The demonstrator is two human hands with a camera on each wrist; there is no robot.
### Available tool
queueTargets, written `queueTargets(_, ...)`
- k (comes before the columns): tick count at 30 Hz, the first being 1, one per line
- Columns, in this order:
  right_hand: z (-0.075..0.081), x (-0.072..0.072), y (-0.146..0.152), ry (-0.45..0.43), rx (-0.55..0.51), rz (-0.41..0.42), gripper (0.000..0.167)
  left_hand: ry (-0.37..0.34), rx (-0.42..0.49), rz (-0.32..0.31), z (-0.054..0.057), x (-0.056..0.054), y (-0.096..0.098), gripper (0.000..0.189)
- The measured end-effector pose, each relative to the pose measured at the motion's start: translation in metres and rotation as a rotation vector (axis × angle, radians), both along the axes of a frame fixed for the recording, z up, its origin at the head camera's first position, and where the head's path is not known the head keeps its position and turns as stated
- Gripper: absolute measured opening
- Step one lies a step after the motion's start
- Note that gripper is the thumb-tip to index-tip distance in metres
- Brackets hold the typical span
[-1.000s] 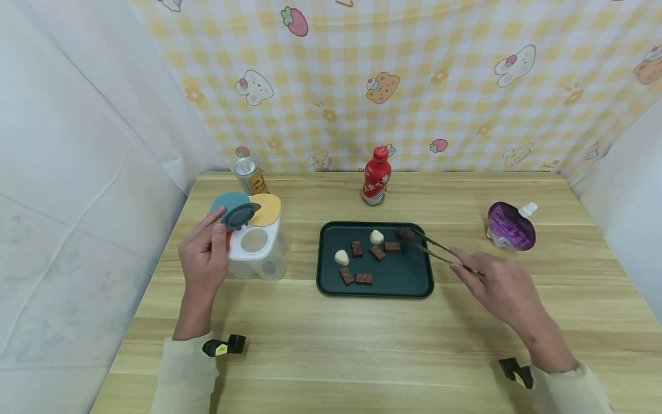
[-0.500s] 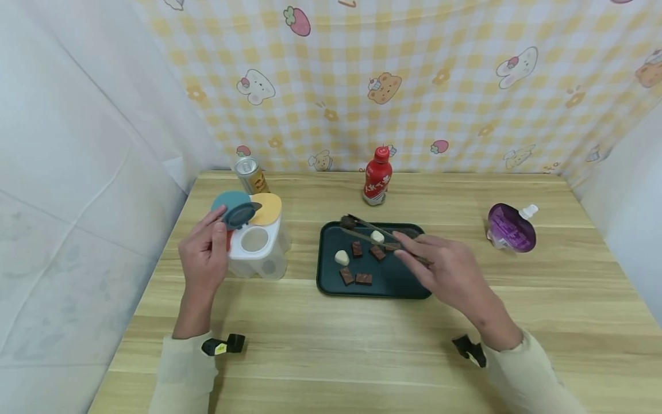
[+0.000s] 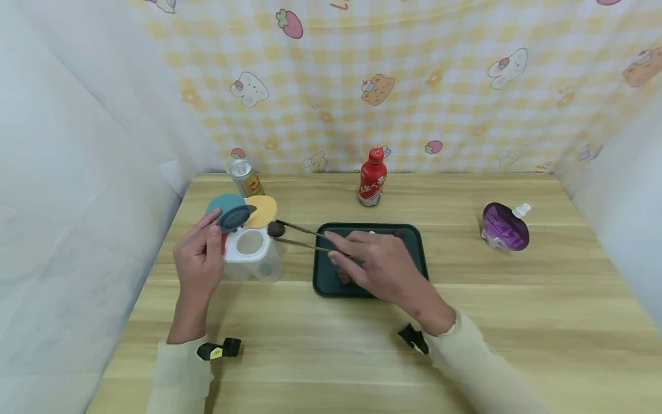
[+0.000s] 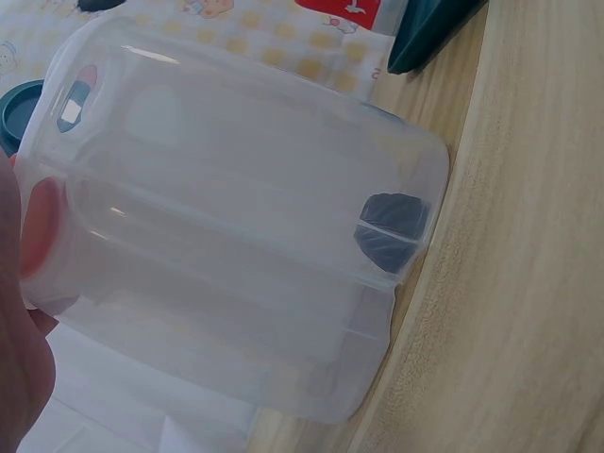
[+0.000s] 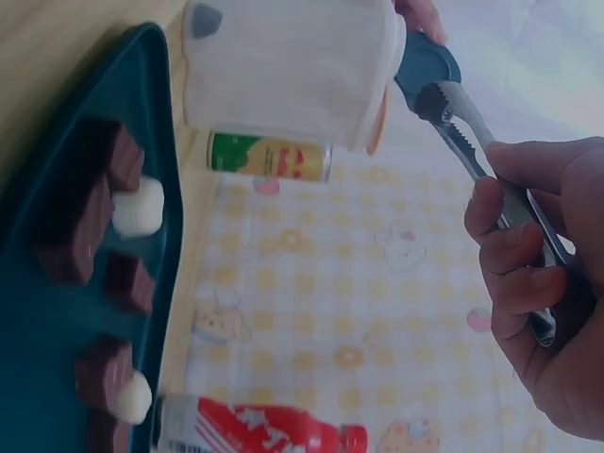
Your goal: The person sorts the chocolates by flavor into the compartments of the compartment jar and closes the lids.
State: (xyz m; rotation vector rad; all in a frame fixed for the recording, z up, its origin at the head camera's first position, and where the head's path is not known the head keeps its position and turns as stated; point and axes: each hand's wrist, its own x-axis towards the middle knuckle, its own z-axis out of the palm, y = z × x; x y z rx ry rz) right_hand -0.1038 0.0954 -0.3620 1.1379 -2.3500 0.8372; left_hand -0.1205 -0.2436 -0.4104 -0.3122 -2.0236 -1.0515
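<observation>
My left hand [image 3: 199,261] pinches the raised teal lid [image 3: 235,218] of a translucent multi-compartment storage container [image 3: 245,269]. Below that lid, a round opening [image 3: 250,241] shows. In the left wrist view, a dark piece [image 4: 392,231] lies at the bottom inside the container [image 4: 245,189]. My right hand [image 3: 380,261] grips metal tongs [image 3: 305,231], whose tips pinch a dark brown chocolate-like lump [image 3: 276,229] at the container's right top edge. Under my right hand is a dark green tray [image 3: 323,282], mostly hidden; the right wrist view shows brown chocolate pieces [image 5: 74,231] and white pieces [image 5: 139,208] on it.
A drink can [image 3: 247,177] stands behind the container, which also has a yellow lid [image 3: 262,210]. A red bottle [image 3: 372,177] stands behind the tray. On the right lies a purple spout pouch [image 3: 505,227]. A checked cloth [image 3: 331,86] hangs along the back.
My right hand has carried the lump in the tongs leftward from the tray's right side to the container. My left hand has stayed at the lid.
</observation>
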Motion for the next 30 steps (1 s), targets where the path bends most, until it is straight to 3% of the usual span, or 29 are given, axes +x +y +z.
queueTargets(11,-0.004,0.000,-0.036,-0.014,0.000,0.034,0.037,0.005,0.009,0.011,-0.001,0.000,-0.001,0.047)
queueTargets(30,-0.011,0.001,-0.041,-0.090,0.062,0.010,0.037,0.004,0.006,0.005,-0.001,0.001,-0.001,0.049)
